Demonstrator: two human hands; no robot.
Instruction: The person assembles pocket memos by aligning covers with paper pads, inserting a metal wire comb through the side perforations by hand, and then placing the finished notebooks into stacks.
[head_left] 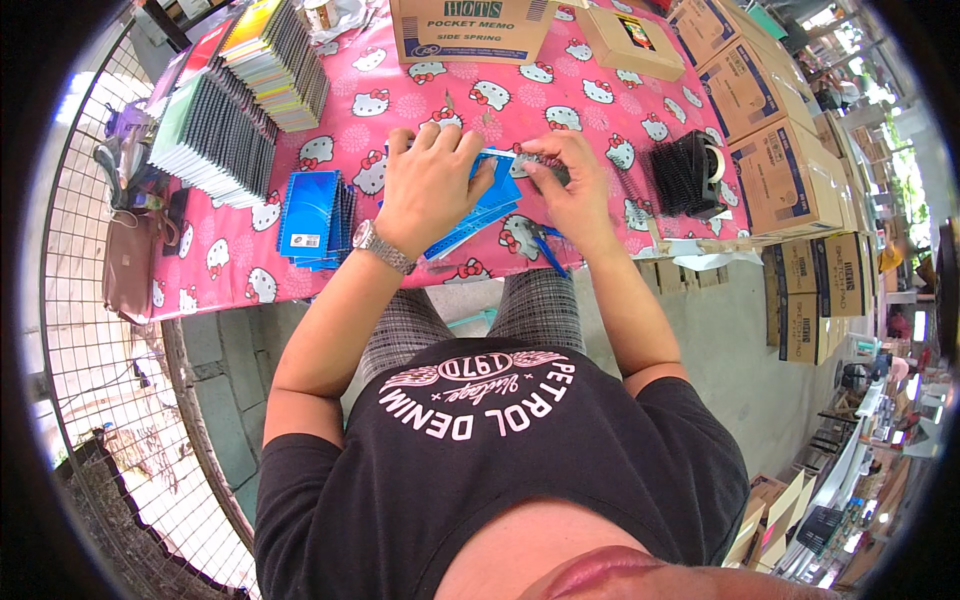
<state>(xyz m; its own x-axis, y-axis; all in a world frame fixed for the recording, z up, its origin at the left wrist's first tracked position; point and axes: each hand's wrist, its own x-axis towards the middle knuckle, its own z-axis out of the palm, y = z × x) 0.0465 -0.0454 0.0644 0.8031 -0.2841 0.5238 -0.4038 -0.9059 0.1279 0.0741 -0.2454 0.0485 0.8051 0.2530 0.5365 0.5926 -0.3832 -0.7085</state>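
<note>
In front of me on the table lie blue notebook covers and pages [475, 219], overlapping at an angle. My left hand [430, 185], a metal watch on its wrist, curls over the far edge of the top notebook and grips it. At that edge's right end, my right hand [578, 195] pinches a dark spiral binding coil [545, 168] between thumb and fingers. The coil meets the notebook's edge; how far it is threaded cannot be made out. Blue-handled pliers [548, 248] lie just below my right hand, near the table's front edge.
Blue notebooks [315, 212] are stacked left of my left wrist. Tall piles of spiral notebooks [215, 135] stand far left. Black coils [678, 175] lie beside a tape dispenser [714, 180] at right. Cardboard boxes [785, 175] line the right side; another box [470, 30] stands at the back.
</note>
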